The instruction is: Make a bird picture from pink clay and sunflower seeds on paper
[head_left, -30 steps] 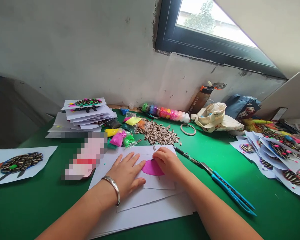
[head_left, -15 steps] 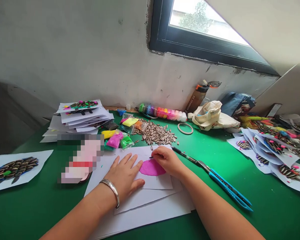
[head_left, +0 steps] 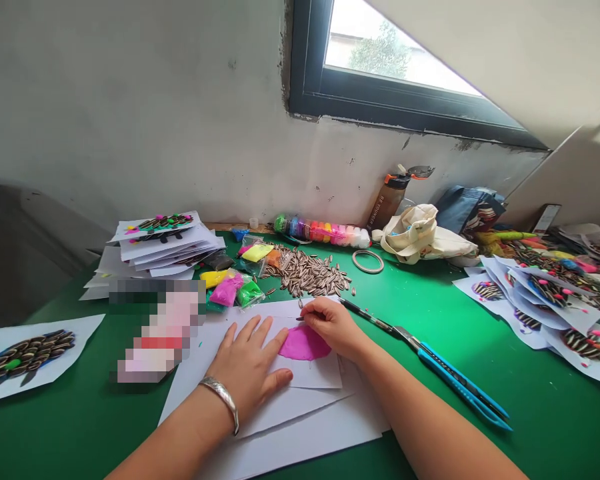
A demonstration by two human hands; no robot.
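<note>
My left hand lies flat with fingers spread on a small white sheet of paper, its index fingertip against the left edge of a flattened patch of pink modelling clay. At the clay's top edge, my right hand is closed in a pinch. A small dark tip shows under its fingertips; it looks like a sunflower seed, mostly hidden. Larger white sheets lie beneath. Just beyond the hands spreads a heap of sunflower seeds.
Bags of coloured clay sit left of the heap. A pen and a blue cutter lie to the right, a tape roll behind. Stacked seed pictures stand back left, more pictures at right. A bottle leans by the wall.
The view has shifted slightly, so the scene sits a little lower. Both hands stay at the clay, the right still pinching at its top edge.
</note>
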